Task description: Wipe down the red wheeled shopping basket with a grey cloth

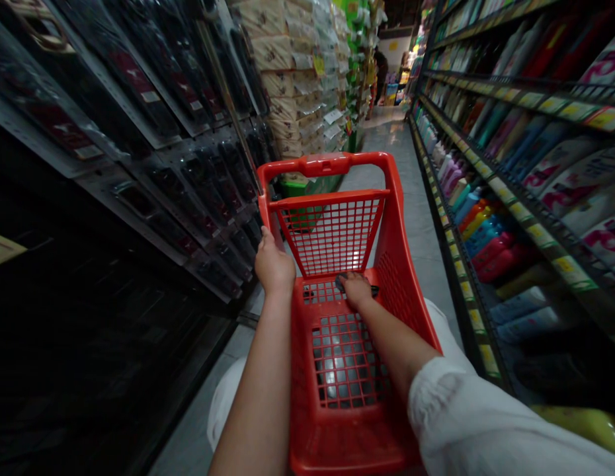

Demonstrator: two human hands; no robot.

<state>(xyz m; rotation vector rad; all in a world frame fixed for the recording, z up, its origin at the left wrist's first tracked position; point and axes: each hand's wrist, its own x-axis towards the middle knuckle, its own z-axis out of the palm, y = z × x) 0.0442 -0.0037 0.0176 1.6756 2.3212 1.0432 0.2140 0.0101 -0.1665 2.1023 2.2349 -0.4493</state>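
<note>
Between rows of shop goods: a big red basket [332, 433] sits in the middle, with its red handle [327, 164] at the far end and holes like a net in its far wall and floor.
Left hand [276, 268]: closed around the left top edge of the basket, near the handle.
Right hand [357, 291]: down inside the basket, near the far wall, on top of a small dark thing [340, 282]. Dark bits poke out on both sides of the hand. I cannot tell if the fingers are closed on it.
Right arm: in a white sleeve [451, 403], reaching over the right side of the basket.
Left side: dark things in clear packs [198, 178] hang in rows, with a tall pile of tan packs [287, 86] past them.
Behind the far wall: a green box [303, 215] is low down.
Right side: long shelves [516, 205] with bottles [479, 215] of many colors.
Under it all: gray floor [399, 158].
</note>
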